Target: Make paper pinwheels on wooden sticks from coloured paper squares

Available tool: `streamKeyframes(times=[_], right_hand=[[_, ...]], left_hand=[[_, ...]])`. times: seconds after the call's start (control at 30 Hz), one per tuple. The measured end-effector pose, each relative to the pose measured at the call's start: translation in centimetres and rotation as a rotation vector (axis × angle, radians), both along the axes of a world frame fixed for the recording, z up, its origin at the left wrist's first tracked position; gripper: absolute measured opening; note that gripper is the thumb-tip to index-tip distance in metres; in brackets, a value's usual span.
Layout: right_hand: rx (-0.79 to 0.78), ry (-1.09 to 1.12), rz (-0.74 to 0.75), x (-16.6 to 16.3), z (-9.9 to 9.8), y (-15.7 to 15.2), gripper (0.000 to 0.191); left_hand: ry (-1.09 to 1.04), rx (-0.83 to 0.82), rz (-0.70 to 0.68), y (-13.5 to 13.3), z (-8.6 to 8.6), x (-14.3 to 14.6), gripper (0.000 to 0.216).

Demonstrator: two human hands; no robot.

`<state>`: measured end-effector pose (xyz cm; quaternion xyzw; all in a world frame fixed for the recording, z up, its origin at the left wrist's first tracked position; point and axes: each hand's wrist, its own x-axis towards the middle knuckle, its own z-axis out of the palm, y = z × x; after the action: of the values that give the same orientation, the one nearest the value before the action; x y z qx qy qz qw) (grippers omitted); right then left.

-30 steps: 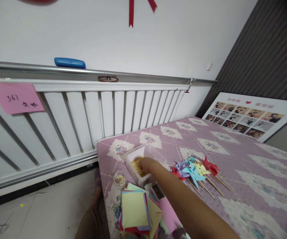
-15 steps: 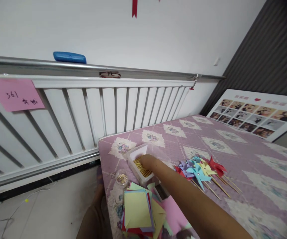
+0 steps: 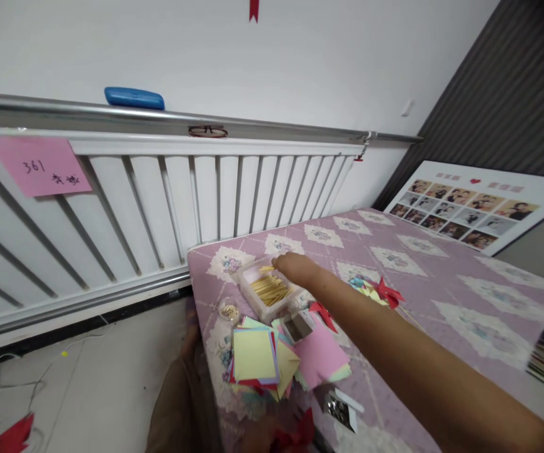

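Observation:
My right hand (image 3: 295,267) is over the far rim of a clear plastic box (image 3: 265,311), its fingers closed. A short yellowish piece of wooden stick (image 3: 266,268) shows at the fingertips; the rest is hidden. Many thin wooden sticks (image 3: 272,289) lie in the box. At the bottom edge is my left hand (image 3: 256,434), blurred and partly cut off, against a red paper pinwheel (image 3: 302,431) that it seems to hold. Paper pinwheels (image 3: 375,290) on sticks lie beyond my right forearm, which partly covers them.
Square coloured papers (image 3: 255,355), pink sheets (image 3: 321,355) and a small round tub (image 3: 229,311) of little pieces lie near the box. An opened packet (image 3: 340,409) is closer to me. The patterned bed (image 3: 441,296) meets a white radiator (image 3: 227,195); a photo board (image 3: 460,204) leans behind.
My right hand has risen from among the sticks to the box's far rim. My view has shifted, and the blurred left hand with the red pinwheel has come in at the bottom.

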<state>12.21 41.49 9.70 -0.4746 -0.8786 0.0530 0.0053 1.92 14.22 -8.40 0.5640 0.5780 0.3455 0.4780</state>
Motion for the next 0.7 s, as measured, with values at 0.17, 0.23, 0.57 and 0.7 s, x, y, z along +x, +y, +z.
streamKeyframes(times=[0.17, 0.23, 0.57, 0.7], right_hand=[[0.055, -0.121, 0.097, 2.0, 4.1, -6.1, 0.017], [0.055, -0.142, 0.128, 2.7, 4.5, -9.2, 0.018], [-0.06, -0.203, 0.153, 3.4, -5.3, -23.4, 0.024], [-0.094, -0.191, 0.173, 1.9, -10.1, -25.8, 0.027]], left_hand=[[0.028, -0.019, 0.015, -1.1, -2.0, 1.1, 0.013], [-0.009, 0.015, -0.003, -1.5, -2.3, 1.2, 0.011], [-0.277, -0.181, 0.237, -10.5, 0.6, -4.7, 0.021], [-0.28, -0.195, 0.332, -12.8, 0.0, -6.9, 0.022]])
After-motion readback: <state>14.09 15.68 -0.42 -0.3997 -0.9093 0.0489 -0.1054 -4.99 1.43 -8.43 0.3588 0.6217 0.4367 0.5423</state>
